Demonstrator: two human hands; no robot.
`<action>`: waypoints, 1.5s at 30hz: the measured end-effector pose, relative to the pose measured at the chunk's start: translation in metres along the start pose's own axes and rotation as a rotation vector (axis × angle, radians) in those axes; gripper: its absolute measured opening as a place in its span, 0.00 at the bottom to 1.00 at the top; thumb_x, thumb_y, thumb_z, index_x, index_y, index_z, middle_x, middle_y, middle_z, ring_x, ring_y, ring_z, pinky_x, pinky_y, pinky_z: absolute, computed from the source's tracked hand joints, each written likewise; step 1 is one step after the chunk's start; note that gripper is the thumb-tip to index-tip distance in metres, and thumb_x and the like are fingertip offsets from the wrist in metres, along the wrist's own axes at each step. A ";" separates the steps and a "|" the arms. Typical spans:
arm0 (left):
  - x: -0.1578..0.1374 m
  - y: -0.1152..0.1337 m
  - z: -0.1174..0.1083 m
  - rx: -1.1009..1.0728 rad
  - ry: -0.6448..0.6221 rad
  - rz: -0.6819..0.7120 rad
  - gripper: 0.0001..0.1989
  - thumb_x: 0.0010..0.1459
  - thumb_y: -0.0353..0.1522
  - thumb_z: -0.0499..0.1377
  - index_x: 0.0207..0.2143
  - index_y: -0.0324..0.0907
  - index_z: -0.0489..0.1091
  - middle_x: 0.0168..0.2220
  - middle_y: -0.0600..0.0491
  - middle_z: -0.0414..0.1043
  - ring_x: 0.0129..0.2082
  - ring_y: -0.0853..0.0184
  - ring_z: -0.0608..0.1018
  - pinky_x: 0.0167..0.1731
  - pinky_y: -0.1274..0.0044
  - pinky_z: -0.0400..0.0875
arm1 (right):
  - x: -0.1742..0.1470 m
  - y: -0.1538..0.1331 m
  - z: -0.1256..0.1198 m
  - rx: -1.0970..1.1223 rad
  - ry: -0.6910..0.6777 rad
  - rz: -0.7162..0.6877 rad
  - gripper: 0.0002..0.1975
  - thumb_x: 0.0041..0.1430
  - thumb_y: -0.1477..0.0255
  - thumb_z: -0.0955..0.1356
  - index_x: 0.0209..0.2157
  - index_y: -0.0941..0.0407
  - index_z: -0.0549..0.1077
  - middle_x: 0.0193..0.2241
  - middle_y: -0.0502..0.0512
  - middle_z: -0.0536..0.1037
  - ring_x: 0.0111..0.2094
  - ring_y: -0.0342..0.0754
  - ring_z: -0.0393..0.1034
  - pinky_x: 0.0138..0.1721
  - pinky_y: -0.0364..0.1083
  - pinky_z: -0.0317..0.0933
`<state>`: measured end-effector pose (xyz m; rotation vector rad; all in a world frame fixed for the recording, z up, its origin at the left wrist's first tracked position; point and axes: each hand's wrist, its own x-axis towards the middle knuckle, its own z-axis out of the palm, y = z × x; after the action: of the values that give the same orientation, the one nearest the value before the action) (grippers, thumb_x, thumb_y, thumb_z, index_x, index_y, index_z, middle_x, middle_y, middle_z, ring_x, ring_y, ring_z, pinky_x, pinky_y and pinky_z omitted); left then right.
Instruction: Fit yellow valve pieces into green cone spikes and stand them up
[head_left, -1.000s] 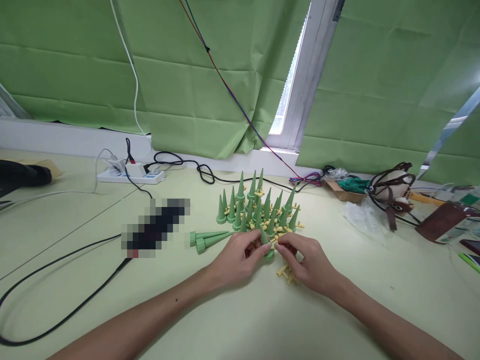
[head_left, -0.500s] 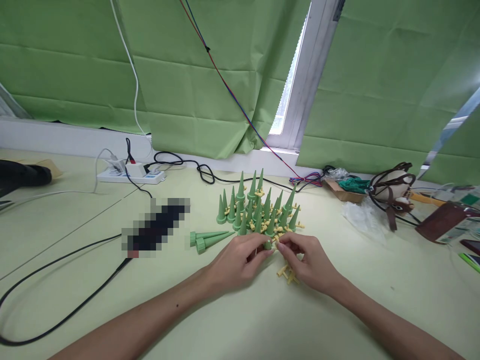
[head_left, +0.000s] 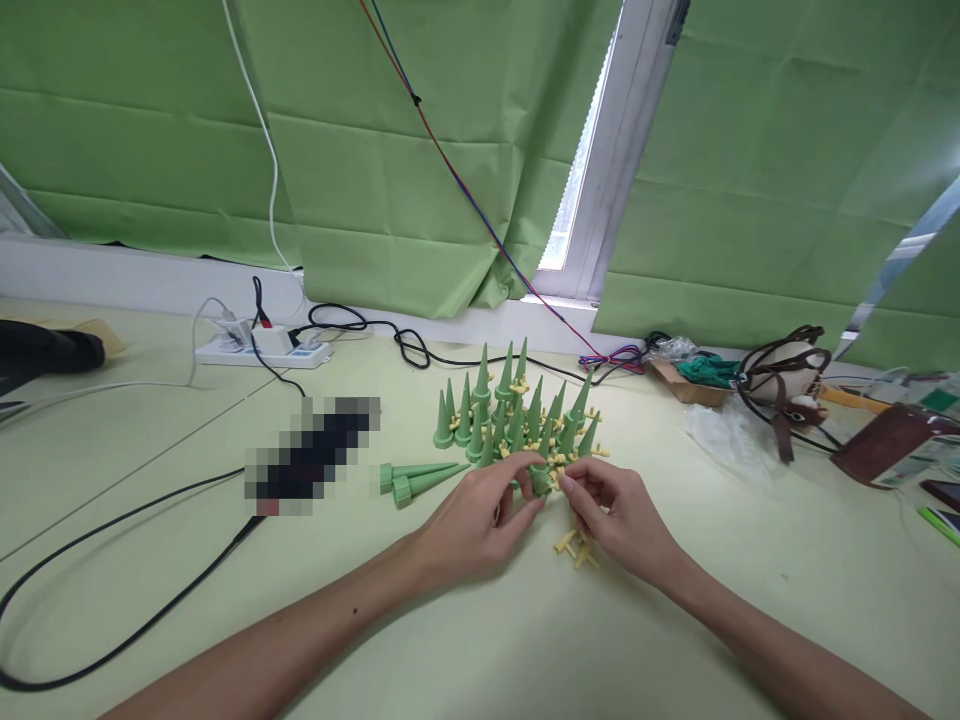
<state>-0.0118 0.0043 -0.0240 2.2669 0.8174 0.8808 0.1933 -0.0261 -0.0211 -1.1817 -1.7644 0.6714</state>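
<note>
My left hand (head_left: 487, 515) has its thumb and index finger curled around the base of a green plant-watering spike (head_left: 540, 482); most of that spike is hidden behind the fingers. Close beside it, my right hand (head_left: 611, 510) pinches a small yellow valve (head_left: 557, 482) at the spike's base, partly covered by the fingertips. Just beyond both hands stands a cluster of upright green spikes (head_left: 480, 420), with yellow valves on their bases. Several loose yellow valves (head_left: 576, 549) lie under and beside my right hand. Two green spikes (head_left: 420, 482) rest on their sides left of the cluster.
A pixelated dark object (head_left: 311, 455) with a black cable lies at left. Behind it is a white power strip (head_left: 262, 348). A small open box (head_left: 686, 382), a clear plastic bag (head_left: 727, 435) and a dark red item (head_left: 881, 445) are at right. Green curtains hang behind.
My left index finger has lifted and shifted slightly, showing more of the green base between finger and thumb. My right fingertips have moved a little to the right.
</note>
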 end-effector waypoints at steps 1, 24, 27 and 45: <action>0.000 0.000 0.000 -0.036 0.007 -0.012 0.18 0.65 0.34 0.54 0.57 0.47 0.59 0.38 0.56 0.71 0.20 0.75 0.67 0.21 0.81 0.61 | 0.000 0.000 0.000 0.009 0.015 0.005 0.14 0.67 0.64 0.64 0.30 0.57 0.70 0.18 0.46 0.66 0.18 0.42 0.60 0.21 0.42 0.56; 0.006 0.001 0.000 -0.191 -0.100 -0.238 0.28 0.67 0.48 0.48 0.22 0.39 0.66 0.16 0.59 0.58 0.19 0.73 0.62 0.22 0.79 0.55 | -0.005 0.003 0.000 0.003 0.068 -0.190 0.09 0.69 0.70 0.63 0.35 0.56 0.72 0.26 0.51 0.71 0.24 0.42 0.64 0.25 0.42 0.61; 0.006 0.001 0.000 -0.178 -0.094 -0.237 0.24 0.66 0.46 0.50 0.23 0.39 0.66 0.17 0.60 0.58 0.19 0.74 0.61 0.22 0.79 0.54 | -0.005 0.004 0.000 -0.013 0.066 -0.188 0.09 0.69 0.70 0.63 0.35 0.56 0.72 0.26 0.51 0.71 0.24 0.43 0.64 0.26 0.42 0.61; 0.005 -0.001 0.000 0.046 0.023 -0.054 0.20 0.63 0.42 0.58 0.24 0.40 0.60 0.21 0.60 0.59 0.22 0.73 0.61 0.24 0.80 0.54 | -0.005 0.001 -0.002 -0.008 0.011 -0.120 0.12 0.69 0.67 0.62 0.32 0.56 0.70 0.22 0.48 0.67 0.21 0.42 0.61 0.24 0.41 0.60</action>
<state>-0.0093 0.0083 -0.0234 2.2672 0.9131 0.8737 0.1959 -0.0302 -0.0224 -1.0734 -1.8138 0.5866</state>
